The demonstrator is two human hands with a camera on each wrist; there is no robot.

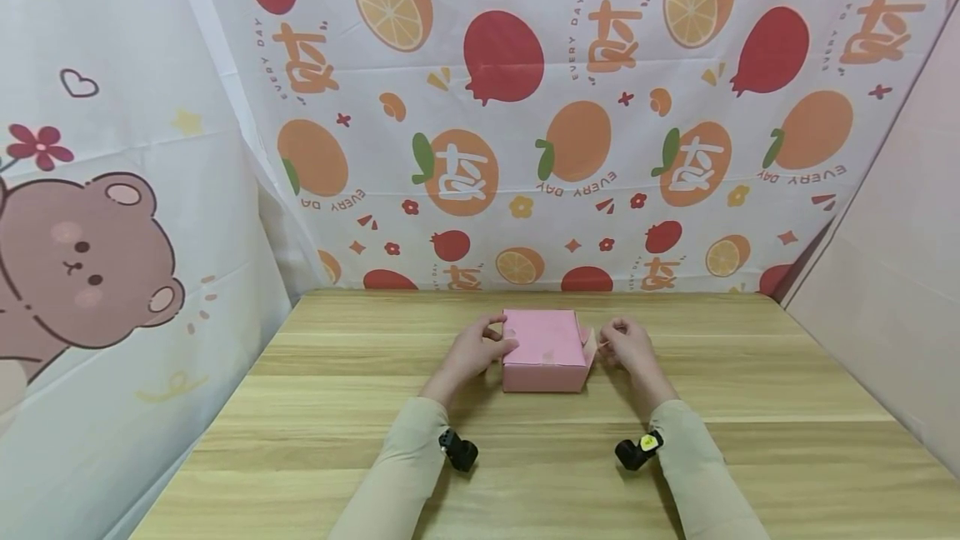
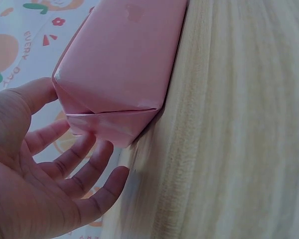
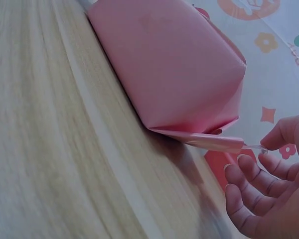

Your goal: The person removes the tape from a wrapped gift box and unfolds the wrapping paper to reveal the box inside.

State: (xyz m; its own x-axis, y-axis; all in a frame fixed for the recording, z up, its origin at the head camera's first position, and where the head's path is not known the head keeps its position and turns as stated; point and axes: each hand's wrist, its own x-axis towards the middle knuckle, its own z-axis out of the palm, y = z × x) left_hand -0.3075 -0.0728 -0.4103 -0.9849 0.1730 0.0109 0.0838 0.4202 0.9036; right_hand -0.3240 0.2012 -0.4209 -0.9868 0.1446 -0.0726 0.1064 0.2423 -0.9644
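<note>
A box wrapped in pink paper (image 1: 543,332) sits on the wooden table between both hands. My left hand (image 1: 474,350) rests at its left end, the thumb on the top edge and the fingers loosely spread by the folded end, as the left wrist view shows. At the right end a loose paper flap (image 3: 204,141) sticks out from the box. A short strip of clear tape (image 3: 252,147) projects from that flap's edge. My right hand (image 1: 630,346) pinches the tape's end between thumb and index finger, its other fingers loosely bent below.
The wood-grain table (image 1: 337,440) reaches back to a fruit-printed cloth (image 1: 510,148). Another cloth with a bear print (image 1: 82,265) hangs on the left, and a pale panel (image 1: 885,273) stands on the right. Small black cameras (image 1: 459,450) are worn on both wrists.
</note>
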